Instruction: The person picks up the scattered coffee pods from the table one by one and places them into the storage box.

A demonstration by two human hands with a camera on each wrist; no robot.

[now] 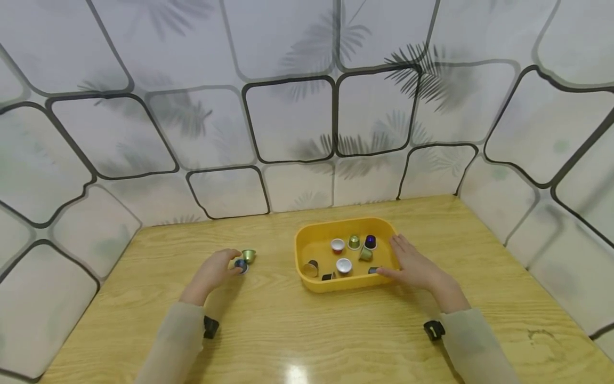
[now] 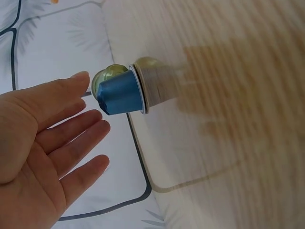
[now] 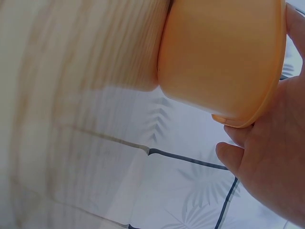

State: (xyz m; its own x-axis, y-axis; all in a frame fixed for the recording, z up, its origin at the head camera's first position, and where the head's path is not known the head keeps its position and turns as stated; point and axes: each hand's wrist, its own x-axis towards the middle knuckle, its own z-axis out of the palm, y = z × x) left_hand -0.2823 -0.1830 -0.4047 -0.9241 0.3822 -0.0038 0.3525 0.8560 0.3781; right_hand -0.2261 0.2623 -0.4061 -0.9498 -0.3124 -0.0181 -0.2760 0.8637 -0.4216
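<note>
On the left of the table, a blue coffee capsule (image 1: 241, 265) stands rim-down, with a green coffee capsule (image 1: 249, 255) right behind it. My left hand (image 1: 211, 273) is beside the blue one; in the left wrist view its loosely spread fingers show no grip around that capsule. To the right stands a yellow tray (image 1: 307, 236) holding several coffee capsules, among them a purple capsule (image 1: 370, 241) and a white-lidded capsule (image 1: 344, 265). My right hand (image 1: 422, 269) rests over the tray's right rim, fingers extended, thumb above the near corner. In the right wrist view the tray partly hides its fingers.
The wooden table (image 1: 268, 330) meets a patterned fabric backdrop (image 1: 288, 117) behind and at both sides. Bare wood lies between the two loose capsules and the tray. A dark wrist strap (image 1: 434, 330) sits at my right cuff.
</note>
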